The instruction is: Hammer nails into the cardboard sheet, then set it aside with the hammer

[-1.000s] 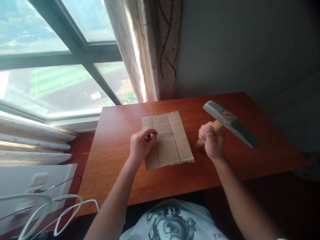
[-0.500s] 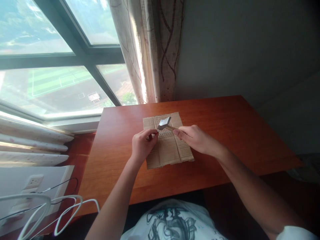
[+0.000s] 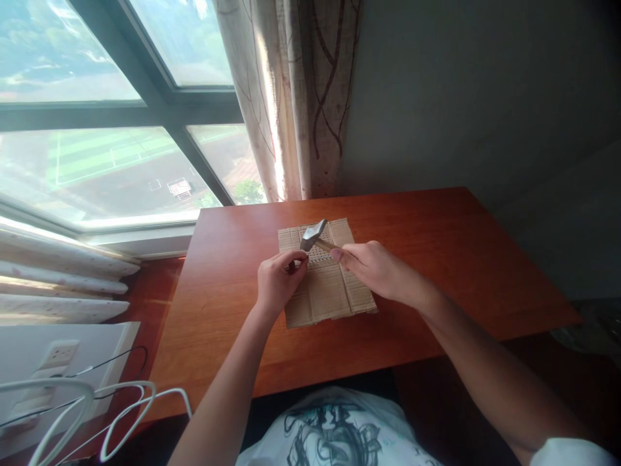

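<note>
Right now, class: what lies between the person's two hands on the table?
In the head view, a strip of the cardboard sheet lies between the left hand and right hand, with the hammer head just above it.

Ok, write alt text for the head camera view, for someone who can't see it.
A person's right hand holds a small hammer, its metal head just above the pinched fingertips of the left hand, over a piece of corrugated cardboard on a reddish wooden table. A window and a patterned curtain are behind the table.
</note>
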A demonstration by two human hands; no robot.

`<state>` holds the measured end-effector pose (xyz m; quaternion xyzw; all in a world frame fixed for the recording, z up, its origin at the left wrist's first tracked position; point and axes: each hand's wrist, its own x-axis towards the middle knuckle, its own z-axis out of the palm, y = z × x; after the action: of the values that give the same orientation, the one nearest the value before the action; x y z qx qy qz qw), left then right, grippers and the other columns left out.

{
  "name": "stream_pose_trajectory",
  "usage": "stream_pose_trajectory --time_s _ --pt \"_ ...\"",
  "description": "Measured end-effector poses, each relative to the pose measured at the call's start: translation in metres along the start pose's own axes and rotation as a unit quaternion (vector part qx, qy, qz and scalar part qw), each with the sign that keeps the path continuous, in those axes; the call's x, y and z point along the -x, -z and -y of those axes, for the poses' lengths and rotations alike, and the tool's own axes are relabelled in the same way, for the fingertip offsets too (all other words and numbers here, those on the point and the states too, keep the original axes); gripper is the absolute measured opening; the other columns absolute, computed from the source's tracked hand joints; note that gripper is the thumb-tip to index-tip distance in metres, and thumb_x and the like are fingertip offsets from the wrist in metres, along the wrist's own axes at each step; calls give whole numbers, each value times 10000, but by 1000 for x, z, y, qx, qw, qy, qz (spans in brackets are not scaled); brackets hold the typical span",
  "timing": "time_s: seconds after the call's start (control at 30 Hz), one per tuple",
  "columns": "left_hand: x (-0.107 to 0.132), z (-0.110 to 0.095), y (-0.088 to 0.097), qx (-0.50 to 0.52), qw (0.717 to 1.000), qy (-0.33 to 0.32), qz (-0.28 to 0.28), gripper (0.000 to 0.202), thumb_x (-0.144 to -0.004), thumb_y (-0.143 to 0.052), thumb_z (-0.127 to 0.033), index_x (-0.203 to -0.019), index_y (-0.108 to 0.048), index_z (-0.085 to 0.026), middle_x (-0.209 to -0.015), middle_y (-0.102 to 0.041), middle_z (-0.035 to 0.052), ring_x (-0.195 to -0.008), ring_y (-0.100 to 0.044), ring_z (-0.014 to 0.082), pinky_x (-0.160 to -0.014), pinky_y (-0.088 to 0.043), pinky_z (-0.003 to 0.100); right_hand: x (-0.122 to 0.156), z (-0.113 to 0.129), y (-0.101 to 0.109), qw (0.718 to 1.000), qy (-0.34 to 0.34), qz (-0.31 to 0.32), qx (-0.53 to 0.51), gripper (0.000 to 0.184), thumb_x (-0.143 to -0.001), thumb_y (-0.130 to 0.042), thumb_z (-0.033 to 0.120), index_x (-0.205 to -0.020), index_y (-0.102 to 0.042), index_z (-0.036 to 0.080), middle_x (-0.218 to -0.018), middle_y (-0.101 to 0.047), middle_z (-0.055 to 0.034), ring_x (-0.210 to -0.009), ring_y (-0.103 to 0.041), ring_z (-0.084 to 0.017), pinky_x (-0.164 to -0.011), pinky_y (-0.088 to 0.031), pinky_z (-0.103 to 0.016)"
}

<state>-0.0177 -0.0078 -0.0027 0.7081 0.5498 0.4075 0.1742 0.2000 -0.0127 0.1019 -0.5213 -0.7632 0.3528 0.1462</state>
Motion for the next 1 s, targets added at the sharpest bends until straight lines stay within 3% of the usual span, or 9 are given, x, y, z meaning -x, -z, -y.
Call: stream_pose_trajectory --time_s 0.7,0.87,1.0 --pt "2 -3 3 -34 998 30 37 97 -824 -635 -271 -843 -717 -223 -697 -669 -10 -596 -571 122 -598 -436 232 1 -5 -9 1000 -10 -1 1 594 -952 -315 676 -630 -447 195 -573 -472 18 -535 -415 -114 -530 -244 -267" --pt "6 -17 15 -123 991 34 32 209 -790 -701 -293 -997 -673 -277 -916 -715 1 -779 -610 183 -674 -459 282 3 -8 -5 1000 -16 -1 -14 590 -953 -307 675 -641 -454 196 -573 -464 25 -532 -427 -114 -523 -252 -262" --pt "8 -21 18 -135 989 26 53 314 -755 -743 -269 -1048 -635 -293 -1027 -714 3 -944 -606 237 -764 -478 327 2 -6 -5 1000 -12 -7 -17 586 -955 -304 670 -638 -445 198 -570 -459 25 -529 -429 -114 -517 -251 -261"
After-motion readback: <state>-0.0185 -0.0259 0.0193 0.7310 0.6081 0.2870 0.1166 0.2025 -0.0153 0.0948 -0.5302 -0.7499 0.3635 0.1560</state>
